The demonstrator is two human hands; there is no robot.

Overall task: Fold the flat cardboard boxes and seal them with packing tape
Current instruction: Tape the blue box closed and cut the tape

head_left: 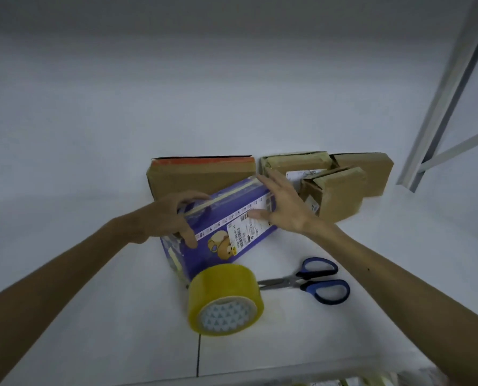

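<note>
A purple box [226,232] with a bear picture, a printed number scale and a white shipping label lies on the white table [93,316], a strip of tape running along its top. My left hand [176,218] grips the box's left end, fingers curled over the top and thumb down the front. On the right end my right hand [282,204] lies with straight, spread fingers. A roll of yellowish packing tape [225,299] stands on its edge just in front of the box.
Blue-handled scissors [313,282] lie right of the tape roll. Behind the purple box stand a brown box with an orange edge [201,174] and several taped brown boxes [340,182]. A white wall rises behind; a grey metal frame [449,93] slants at the right.
</note>
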